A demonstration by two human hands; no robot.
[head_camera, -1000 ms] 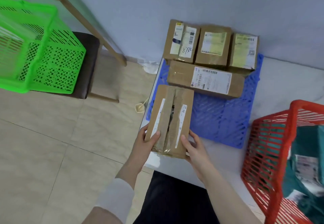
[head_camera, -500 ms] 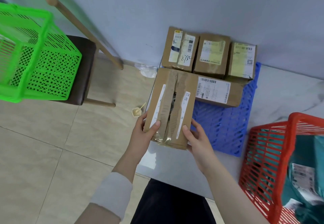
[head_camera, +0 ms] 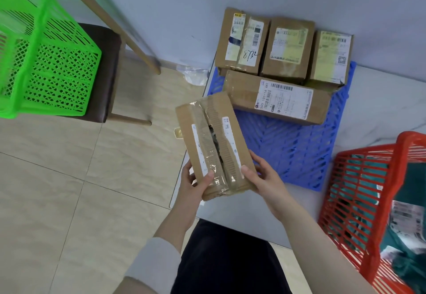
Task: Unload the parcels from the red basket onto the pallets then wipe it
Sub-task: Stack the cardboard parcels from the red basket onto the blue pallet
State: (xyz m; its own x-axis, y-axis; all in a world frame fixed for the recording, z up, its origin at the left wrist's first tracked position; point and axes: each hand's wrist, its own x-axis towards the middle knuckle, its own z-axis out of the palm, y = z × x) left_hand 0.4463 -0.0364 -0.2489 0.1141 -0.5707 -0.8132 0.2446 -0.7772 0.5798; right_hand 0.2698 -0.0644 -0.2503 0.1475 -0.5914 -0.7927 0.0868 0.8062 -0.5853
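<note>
Cardboard parcel [head_camera: 215,144] gripped at its near end, left hand [head_camera: 194,184], right hand [head_camera: 262,178], beside blue pallet [head_camera: 297,151]

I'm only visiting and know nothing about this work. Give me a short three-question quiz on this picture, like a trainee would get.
1. True or false: the left hand and right hand both grip the torn cardboard parcel.
2. How many other cardboard parcels rest on the blue pallet? A) two B) four C) six
3. Fill in: the bagged parcels in the red basket are ____ in colour.

Key: 1 true; 2 B; 3 teal.
</note>
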